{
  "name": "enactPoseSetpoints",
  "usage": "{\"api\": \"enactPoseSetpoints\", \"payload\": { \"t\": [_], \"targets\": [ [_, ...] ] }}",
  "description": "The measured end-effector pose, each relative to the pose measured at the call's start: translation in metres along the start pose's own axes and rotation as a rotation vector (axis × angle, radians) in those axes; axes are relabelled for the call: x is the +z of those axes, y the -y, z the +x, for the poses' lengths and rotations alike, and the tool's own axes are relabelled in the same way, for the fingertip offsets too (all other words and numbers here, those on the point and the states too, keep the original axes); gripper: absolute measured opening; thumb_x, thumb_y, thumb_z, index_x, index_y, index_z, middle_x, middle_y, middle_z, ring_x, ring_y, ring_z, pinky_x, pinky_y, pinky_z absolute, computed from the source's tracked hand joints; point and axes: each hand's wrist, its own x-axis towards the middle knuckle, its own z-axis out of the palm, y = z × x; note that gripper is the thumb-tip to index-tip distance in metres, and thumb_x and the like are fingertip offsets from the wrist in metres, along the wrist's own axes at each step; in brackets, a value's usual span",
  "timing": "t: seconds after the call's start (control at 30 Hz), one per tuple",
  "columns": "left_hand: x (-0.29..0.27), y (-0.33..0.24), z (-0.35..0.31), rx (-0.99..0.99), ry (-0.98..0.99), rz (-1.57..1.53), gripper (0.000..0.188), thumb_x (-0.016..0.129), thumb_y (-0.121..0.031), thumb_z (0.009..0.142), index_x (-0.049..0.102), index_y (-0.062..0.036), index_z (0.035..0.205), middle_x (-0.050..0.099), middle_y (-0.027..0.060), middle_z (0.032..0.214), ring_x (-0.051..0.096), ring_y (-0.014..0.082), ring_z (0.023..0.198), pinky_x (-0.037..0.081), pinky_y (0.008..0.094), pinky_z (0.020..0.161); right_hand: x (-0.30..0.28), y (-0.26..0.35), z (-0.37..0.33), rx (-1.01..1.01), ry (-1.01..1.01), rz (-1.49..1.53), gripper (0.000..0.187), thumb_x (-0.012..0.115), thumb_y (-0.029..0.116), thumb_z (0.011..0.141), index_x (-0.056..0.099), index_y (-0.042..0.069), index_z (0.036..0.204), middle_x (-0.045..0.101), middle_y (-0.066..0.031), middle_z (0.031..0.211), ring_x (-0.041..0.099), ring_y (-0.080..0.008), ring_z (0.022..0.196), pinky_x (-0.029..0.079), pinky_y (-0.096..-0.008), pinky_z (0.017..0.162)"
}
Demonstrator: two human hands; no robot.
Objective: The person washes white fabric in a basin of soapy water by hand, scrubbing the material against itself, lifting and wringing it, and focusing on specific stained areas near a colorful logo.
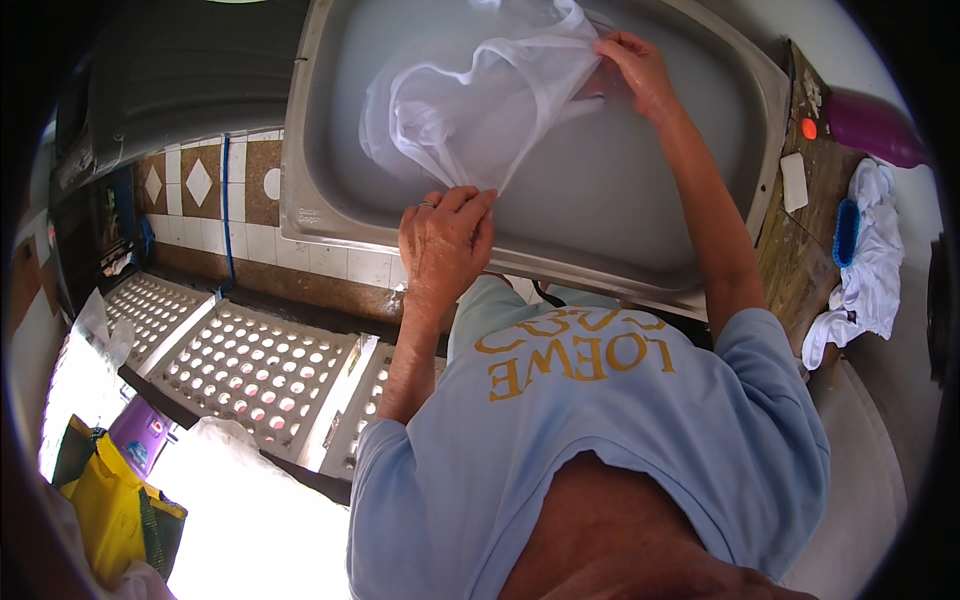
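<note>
A thin white cloth garment (500, 92) lies partly sunk in cloudy water inside a large grey basin (300, 190). Near the basin's front rim, my left hand (447, 240) pinches a gathered edge of the garment, with a ring on one finger. Farther off to the right, my right hand (640, 72) grips another edge between thumb and fingers. The fabric is stretched between the two hands. Its far end runs out of view at the top.
Right of the basin, a wooden board (790, 250) carries a white soap bar (794, 182), a blue brush (846, 232), a bundled white cloth (872, 265) and a purple container (875, 128). A perforated panel (250, 370) and a yellow bag (110, 505) are at lower left.
</note>
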Motion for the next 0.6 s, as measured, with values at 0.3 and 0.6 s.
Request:
{"api": "enactPoseSetpoints", "payload": {
  "t": [0.3,0.6],
  "targets": [
    [0.000,0.002,0.000,0.001,-0.028,0.000,0.019,0.063,-0.011,0.075,0.070,-0.0147,0.093,0.065,-0.0010,0.087,0.061,0.0212,0.073,0.047,0.0358,0.065,0.100,0.078,-0.003,-1.057,-0.063,-1.063,0.027,0.068,0.019,0.071,0.063,0.006,0.094,0.060,-0.0118,0.077,0.060,-0.0304,0.074,0.047,-0.0391,0.071],
    [-0.001,0.001,0.000,-0.024,0.047,0.085,0.024,0.060,-0.019,0.081,0.067,-0.0159,0.104,0.065,-0.0009,0.099,0.061,0.0229,0.078,0.045,0.0365,0.070,0.063,0.084,0.031,-0.801,-0.211,-0.525,0.013,0.063,0.003,0.075,0.057,0.000,0.086,0.056,-0.0090,0.073,0.054,-0.0184,0.063,0.044,-0.0300,0.058]
  ]
}}
